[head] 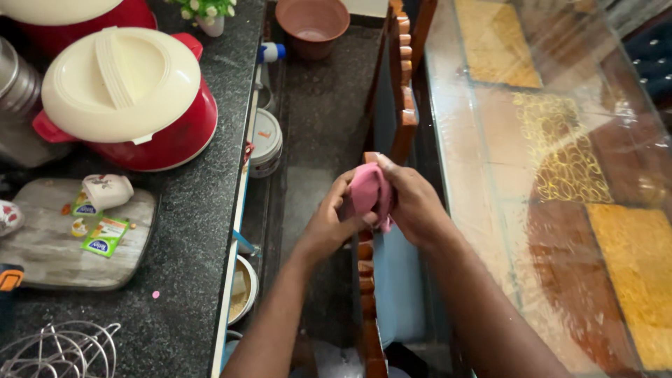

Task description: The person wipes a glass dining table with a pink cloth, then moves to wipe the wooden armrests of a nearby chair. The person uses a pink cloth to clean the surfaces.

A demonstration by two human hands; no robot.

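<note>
I hold a pink cloth bunched up between both my hands, just above the carved top rail of a wooden chair. The cloth is soft and crumpled, a dull rose pink, folded over itself into a small wad with one corner hanging down past my knuckles. My left hand cups it from below, fingers curled round its lower edge and pressed into the fabric. My right hand closes over it from the chair side, thumb and fingers pinching the upper fold.

Left of the cloth runs a dark speckled worktop. On it, well away from the cloth, stands a red casserole pot with a cream lid; nearer me than the pot lies a pale board carrying small sachets and a little white jar. A wire rack sits at the worktop's near corner. Beyond the cloth, a brown clay bowl rests on a lower dark ledge. Right of the cloth, beside the chair, a glass tabletop covers orange and yellow patterned panels.
</note>
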